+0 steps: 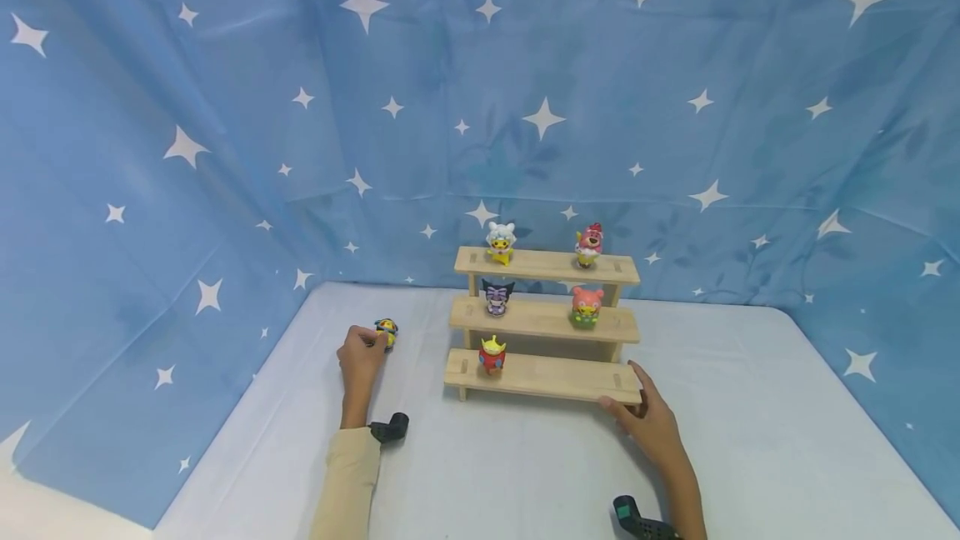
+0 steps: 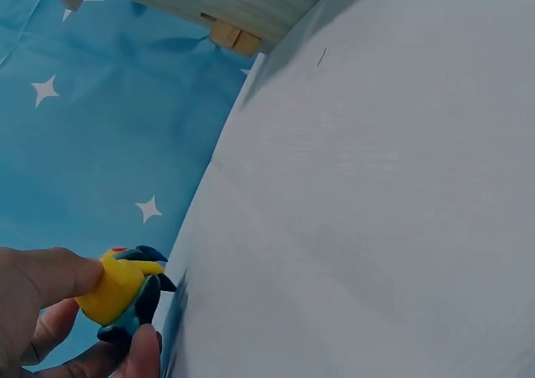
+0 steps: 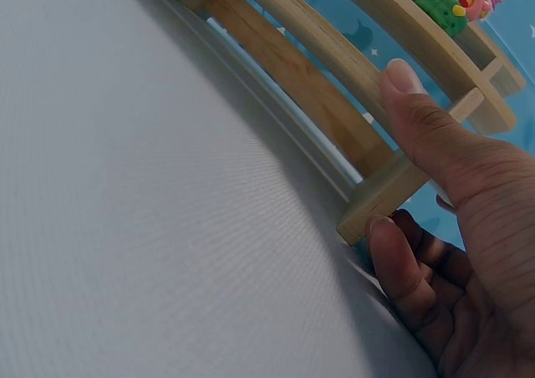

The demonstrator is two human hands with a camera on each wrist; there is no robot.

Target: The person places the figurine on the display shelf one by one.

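Observation:
At the left of the table my left hand (image 1: 362,350) pinches a small yellow figurine (image 1: 387,332) with a dark blue hood or cape. The left wrist view shows this figurine (image 2: 121,290) tilted between thumb and fingers. A three-tier wooden display stand (image 1: 551,375) stands near the back of the table. My right hand (image 1: 648,419) grips the right end of its lowest tier. In the right wrist view, the thumb lies on the front of the board, and curled fingers (image 3: 397,261) sit by the end leg.
The top tier holds a white-hooded figurine (image 1: 500,242) and a pink bear figurine (image 1: 589,244). On the middle tier are a purple-and-black figurine (image 1: 497,297) and a pink-and-green one (image 1: 587,307). A red figurine (image 1: 492,355) stands on the bottom tier's left. Behind hangs a blue star-patterned cloth (image 1: 480,65).

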